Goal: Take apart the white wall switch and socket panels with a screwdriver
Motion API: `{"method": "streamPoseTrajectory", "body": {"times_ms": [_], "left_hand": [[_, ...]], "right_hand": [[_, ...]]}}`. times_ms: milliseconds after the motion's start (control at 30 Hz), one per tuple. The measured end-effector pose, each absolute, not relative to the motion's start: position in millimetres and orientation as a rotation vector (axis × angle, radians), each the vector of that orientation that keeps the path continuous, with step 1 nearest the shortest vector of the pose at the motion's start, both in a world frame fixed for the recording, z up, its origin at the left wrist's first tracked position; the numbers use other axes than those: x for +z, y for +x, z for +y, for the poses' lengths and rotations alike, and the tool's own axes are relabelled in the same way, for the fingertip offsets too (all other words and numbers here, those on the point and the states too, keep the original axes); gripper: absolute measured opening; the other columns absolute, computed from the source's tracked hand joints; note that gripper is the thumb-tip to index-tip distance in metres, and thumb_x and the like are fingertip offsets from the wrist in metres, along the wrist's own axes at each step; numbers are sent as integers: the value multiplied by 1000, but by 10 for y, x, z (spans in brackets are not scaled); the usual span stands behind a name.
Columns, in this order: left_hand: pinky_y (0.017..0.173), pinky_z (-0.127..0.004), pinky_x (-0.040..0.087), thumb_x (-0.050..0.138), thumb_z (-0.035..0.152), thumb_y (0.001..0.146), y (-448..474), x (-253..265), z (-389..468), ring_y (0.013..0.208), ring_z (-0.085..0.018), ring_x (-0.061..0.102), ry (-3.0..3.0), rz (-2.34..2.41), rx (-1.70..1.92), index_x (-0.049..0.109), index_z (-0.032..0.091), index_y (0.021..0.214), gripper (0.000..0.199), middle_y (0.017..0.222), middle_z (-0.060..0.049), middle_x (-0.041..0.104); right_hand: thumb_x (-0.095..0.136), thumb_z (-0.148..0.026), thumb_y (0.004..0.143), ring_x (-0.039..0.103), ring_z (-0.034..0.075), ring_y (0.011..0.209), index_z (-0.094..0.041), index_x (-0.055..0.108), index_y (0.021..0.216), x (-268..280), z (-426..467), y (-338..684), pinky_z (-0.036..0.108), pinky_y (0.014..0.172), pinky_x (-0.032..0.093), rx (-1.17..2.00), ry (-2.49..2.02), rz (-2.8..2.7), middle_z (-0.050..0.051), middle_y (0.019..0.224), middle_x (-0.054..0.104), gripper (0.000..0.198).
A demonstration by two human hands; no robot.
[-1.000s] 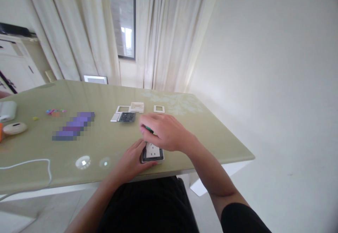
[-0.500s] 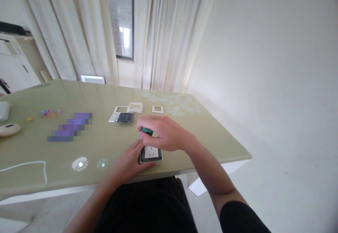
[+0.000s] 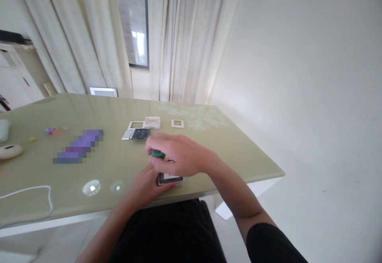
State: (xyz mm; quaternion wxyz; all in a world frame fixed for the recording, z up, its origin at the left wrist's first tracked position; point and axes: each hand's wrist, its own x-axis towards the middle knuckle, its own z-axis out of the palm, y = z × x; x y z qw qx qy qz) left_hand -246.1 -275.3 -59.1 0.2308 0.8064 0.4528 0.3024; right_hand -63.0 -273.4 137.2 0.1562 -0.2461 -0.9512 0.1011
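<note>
My right hand [image 3: 182, 153] is closed round the green handle of a screwdriver [image 3: 158, 154]; its shaft and tip are hidden. Beneath that hand, near the table's front edge, lies a wall socket [image 3: 170, 178] with a white face and dark frame, partly covered. My left hand [image 3: 146, 185] grips the socket at its left side, the thumb along the front edge. Farther back lie a dark module [image 3: 141, 134], a white panel [image 3: 127, 135], a white frame [image 3: 135, 125], a white back box [image 3: 152, 122] and a second white frame [image 3: 177, 123].
A blurred purple item [image 3: 80, 147] lies on the greenish table [image 3: 238, 155] to the left. Beyond it are small colourful pieces [image 3: 55, 130] and a white rounded device [image 3: 10, 151]. A white cable [image 3: 49, 195] runs along the front left. A wall [image 3: 313, 96] stands to the right.
My right hand has shifted slightly left and down with the screwdriver, covering more of the socket. My left hand keeps its hold. The whole view has tilted a little.
</note>
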Motion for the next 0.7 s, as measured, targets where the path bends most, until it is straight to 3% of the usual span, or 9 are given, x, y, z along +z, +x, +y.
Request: {"method": "streamPoseTrajectory", "body": {"times_ms": [167,367,433,567,700], "left_hand": [[124,-54,49,83,56,89,-2460,-584,-2741,147,-41,62,2223,1267,853,58,22,156,79,160,-17,64],[109,-51,58,81,57,91,-2460,-591,-2744,128,-40,72,2233,1277,809,67,22,139,61,135,-15,76],[111,-53,57,82,57,90,-2459,-591,-2741,131,-41,70,2226,1279,822,66,21,143,66,139,-16,74],[120,-56,51,84,57,88,-2458,-589,-2739,142,-42,64,2205,1263,879,60,23,152,77,155,-17,67],[112,-52,56,84,55,89,-2456,-585,-2743,131,-40,71,2213,1241,876,64,25,148,69,141,-14,74]], "right_hand": [[50,-55,113,57,21,70,-23,64,98,1330,-2516,-606,33,67,25,-42,-1446,-2372,4,76,68,38],[48,-29,112,64,19,90,-23,58,111,1457,-2616,-578,31,77,39,309,-735,-2740,4,107,75,11],[49,-30,111,64,20,88,-23,58,108,1481,-2629,-599,31,75,38,234,-839,-2725,4,104,75,12],[52,-52,113,59,22,73,-22,63,106,1476,-2556,-648,34,67,26,-68,-1362,-2538,6,83,72,33],[51,-34,112,65,21,89,-22,62,116,1511,-2558,-617,32,75,36,255,-943,-2738,5,102,76,17]]}}
